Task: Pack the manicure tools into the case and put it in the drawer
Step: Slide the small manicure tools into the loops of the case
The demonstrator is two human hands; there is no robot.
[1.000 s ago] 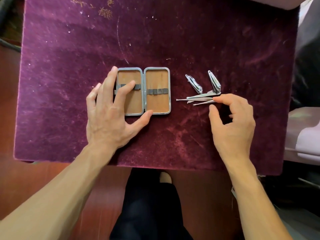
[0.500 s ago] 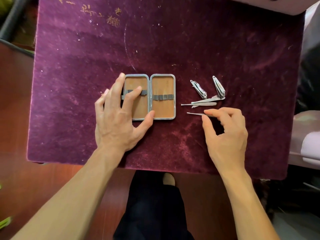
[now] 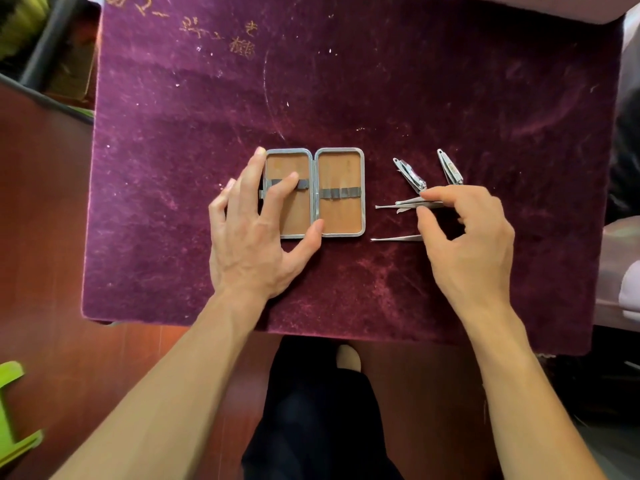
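Head view: left hand (image 3: 252, 237) spread flat, steadying open case (image 3: 341, 216); right hand (image 3: 471, 244) pinching crossed slim tools (image 3: 398, 203). I judge risk: both lift together, one slips onto velvet cloth (image 3: 346, 98).

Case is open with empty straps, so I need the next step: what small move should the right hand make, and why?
Probably lift one of the overlapping slim tools and slide it under the right-half elastic strap. The right hand pinches at their ends, the left hand steadies the open case, and that strap holds nothing.
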